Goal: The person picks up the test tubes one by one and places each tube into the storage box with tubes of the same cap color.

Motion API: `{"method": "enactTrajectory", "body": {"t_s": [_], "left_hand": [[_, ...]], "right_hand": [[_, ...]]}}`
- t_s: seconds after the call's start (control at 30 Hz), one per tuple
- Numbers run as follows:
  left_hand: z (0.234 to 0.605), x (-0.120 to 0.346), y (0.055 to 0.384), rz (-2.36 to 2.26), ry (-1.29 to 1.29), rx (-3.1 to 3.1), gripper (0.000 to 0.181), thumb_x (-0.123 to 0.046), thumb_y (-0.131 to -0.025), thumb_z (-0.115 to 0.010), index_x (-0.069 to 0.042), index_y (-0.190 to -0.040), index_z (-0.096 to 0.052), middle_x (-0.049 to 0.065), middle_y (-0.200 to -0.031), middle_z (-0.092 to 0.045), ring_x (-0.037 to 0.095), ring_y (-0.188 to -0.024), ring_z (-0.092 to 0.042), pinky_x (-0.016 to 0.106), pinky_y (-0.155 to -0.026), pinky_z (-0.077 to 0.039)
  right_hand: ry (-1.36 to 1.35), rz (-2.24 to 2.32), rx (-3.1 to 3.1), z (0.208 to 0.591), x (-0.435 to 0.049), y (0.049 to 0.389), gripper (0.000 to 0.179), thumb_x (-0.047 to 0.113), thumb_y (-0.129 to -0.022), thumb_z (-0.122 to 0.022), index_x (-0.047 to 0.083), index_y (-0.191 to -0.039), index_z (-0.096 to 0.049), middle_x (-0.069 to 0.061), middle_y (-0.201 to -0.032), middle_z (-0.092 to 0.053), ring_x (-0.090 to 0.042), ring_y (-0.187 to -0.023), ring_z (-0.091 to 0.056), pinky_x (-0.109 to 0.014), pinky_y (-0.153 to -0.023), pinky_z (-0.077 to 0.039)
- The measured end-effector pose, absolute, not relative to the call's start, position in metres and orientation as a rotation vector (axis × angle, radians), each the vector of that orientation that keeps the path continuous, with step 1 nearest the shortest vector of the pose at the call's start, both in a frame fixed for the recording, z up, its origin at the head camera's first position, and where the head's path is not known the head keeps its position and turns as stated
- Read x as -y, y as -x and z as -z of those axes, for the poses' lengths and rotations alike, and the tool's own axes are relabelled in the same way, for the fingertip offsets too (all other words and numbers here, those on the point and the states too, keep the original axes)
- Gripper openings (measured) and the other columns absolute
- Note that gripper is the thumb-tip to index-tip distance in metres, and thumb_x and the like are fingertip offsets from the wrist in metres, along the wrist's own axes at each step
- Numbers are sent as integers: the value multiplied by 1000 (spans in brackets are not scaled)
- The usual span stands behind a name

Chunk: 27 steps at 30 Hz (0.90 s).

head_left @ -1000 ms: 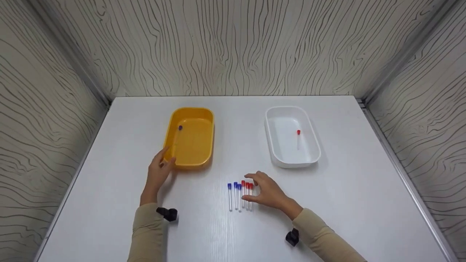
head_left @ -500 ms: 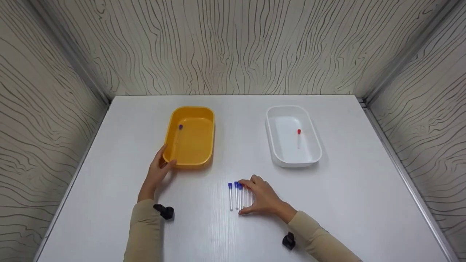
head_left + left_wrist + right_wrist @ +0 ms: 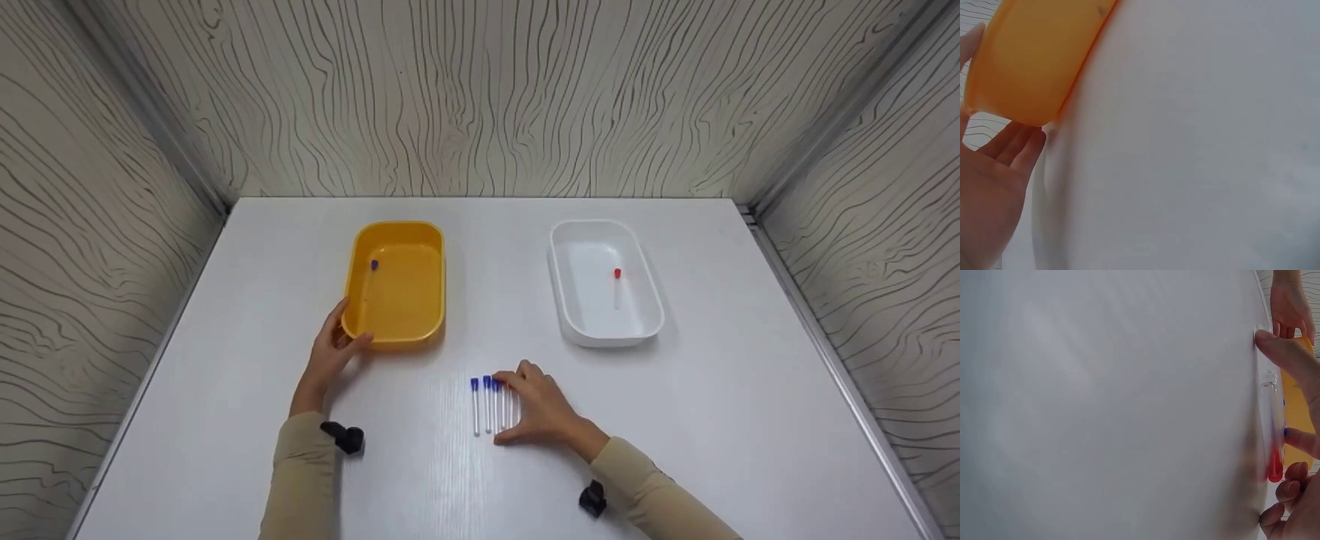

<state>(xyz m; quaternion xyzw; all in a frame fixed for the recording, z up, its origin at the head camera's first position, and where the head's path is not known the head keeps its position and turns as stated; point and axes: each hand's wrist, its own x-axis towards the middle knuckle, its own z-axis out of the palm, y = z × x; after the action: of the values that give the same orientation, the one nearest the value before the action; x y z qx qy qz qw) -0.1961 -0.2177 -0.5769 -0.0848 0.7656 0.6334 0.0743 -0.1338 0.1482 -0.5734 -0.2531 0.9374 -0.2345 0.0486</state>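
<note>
My left hand [image 3: 328, 367] holds the near left corner of a yellow tray [image 3: 441, 300], thumb over the near rim and fingers along the outer wall. Several capped clear test tubes lie side by side on the table. My right hand [image 3: 546, 409] spans one blue-capped test tube [image 3: 495, 409] lengthwise, index finger at its cap and thumb at its bottom end. Two more blue-capped tubes [image 3: 475, 409] lie left of it. Red-capped tubes lie under the right hand, caps hidden in the head view; one red-capped tube [image 3: 1275, 461] shows in the right wrist view.
A white tray [image 3: 556, 292] stands at the back right with a red-capped tube [image 3: 617, 289] inside. One blue-capped tube [image 3: 374, 265] lies in the yellow tray. Patterned walls [image 3: 480, 97] enclose the white table [image 3: 420, 480] at the back and sides.
My right hand has moved slightly left and down over the tubes, then stayed there, covering the red caps. The left hand has closed onto the yellow tray's corner.
</note>
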Motion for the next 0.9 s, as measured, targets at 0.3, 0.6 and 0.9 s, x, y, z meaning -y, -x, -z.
{"method": "enactTrajectory", "body": {"t_s": [0.3, 0.6, 0.9], "left_hand": [[585, 216, 196, -1996, 228, -2223, 79, -29, -91, -66, -37, -153, -18, 9, -162, -22, 27, -147, -32, 43, -121, -28], [569, 214, 191, -1988, 250, -2168, 76, -25, -92, -64, -32, -153, -20, 10, -162, -23, 27, -149, -28, 44, -122, -26], [584, 218, 194, -2015, 321, -2116, 74, -34, -90, -67, -41, -150, -25, 2, -162, -24, 21, -150, -26, 44, -124, -21]], "right_hand": [[740, 746, -2829, 568, -147, 136, 89, 55, -54, -88, 20, -129, -55, 5, -93, -43, -7, -87, -37, -21, -72, -29], [716, 872, -2741, 551, -142, 145, 89, 52, -61, -86, 19, -135, -49, -3, -119, -60, -16, -100, -56, -33, -91, -52], [666, 987, -2649, 537, -129, 160, 91, 42, -60, -90, 18, -137, -46, -10, -83, -54, -10, -71, -42, -19, -60, -33]]}}
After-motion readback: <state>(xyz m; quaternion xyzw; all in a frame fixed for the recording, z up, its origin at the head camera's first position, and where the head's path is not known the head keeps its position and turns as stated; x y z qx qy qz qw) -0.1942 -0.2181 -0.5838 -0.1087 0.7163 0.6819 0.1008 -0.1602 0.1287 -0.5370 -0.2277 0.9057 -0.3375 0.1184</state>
